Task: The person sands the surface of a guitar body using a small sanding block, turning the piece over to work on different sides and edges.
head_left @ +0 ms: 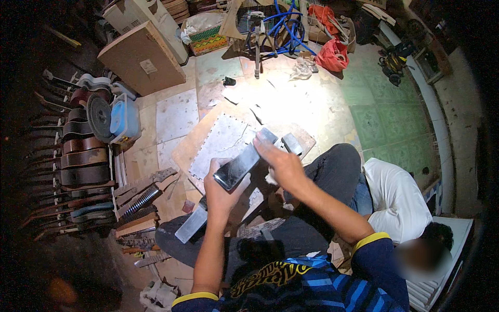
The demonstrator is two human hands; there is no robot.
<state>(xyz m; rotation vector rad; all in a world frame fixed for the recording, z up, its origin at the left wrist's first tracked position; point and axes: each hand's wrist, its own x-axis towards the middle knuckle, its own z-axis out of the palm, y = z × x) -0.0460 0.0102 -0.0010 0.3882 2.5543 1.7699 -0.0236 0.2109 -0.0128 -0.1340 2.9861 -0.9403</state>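
A long rectangular bar (pixel 236 167), grey and dusty with a glossy black end, is held at an angle. My left hand (pixel 221 190) grips its lower end from beneath, fingers curled along the side. My right hand (pixel 283 166) has its fingers closed on the upper end; the thumb is partly hidden. Just right of that end, a small grey block (pixel 292 144) sits on a square board (pixel 182 158) with a white jigsaw-edged mat (pixel 210 145). A pale grey flat bar (pixel 189 223) rests by my left thigh.
A rack of guitar-shaped bodies (pixel 83 159), a clear tub (pixel 127 119) and loose necks and tools (pixel 138 203) line the left. Cardboard (pixel 140 57), blue hoses (pixel 291 39) and a red bag (pixel 331 54) are behind. A person in a white shirt (pixel 395 200) lies close on my right.
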